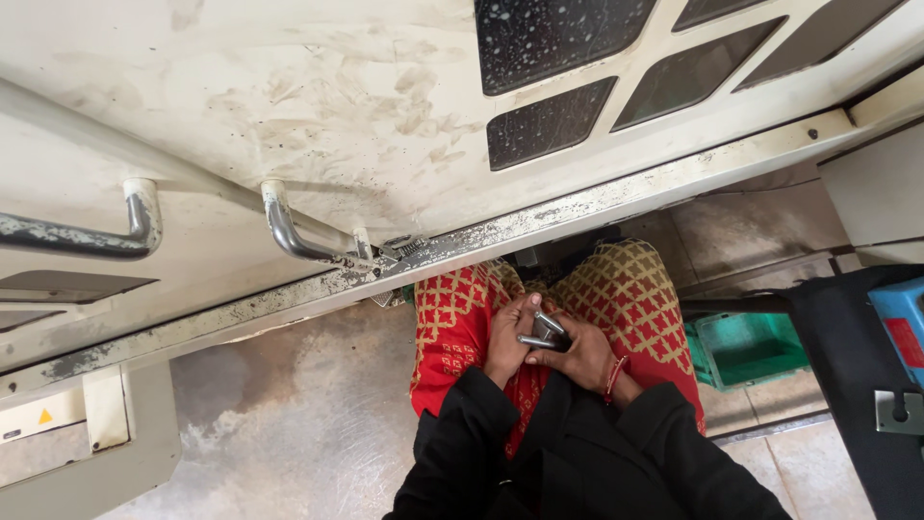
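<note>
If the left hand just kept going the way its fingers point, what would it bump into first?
The left hand points up toward the machine's scuffed metal edge rail, so probably that, though depth is hard to judge. Both hands hold small metal rods.

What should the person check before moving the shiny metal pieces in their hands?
1. Left hand on the metal pieces: ok.
2. Right hand gripping them too: ok.
3. Number of pieces held: cannot tell.
4. Pieces resting over the red patterned lap: ok.
5. Bent metal handle seated in the dirty white panel: ok.
6. Green bin within reach: cannot tell.
</note>
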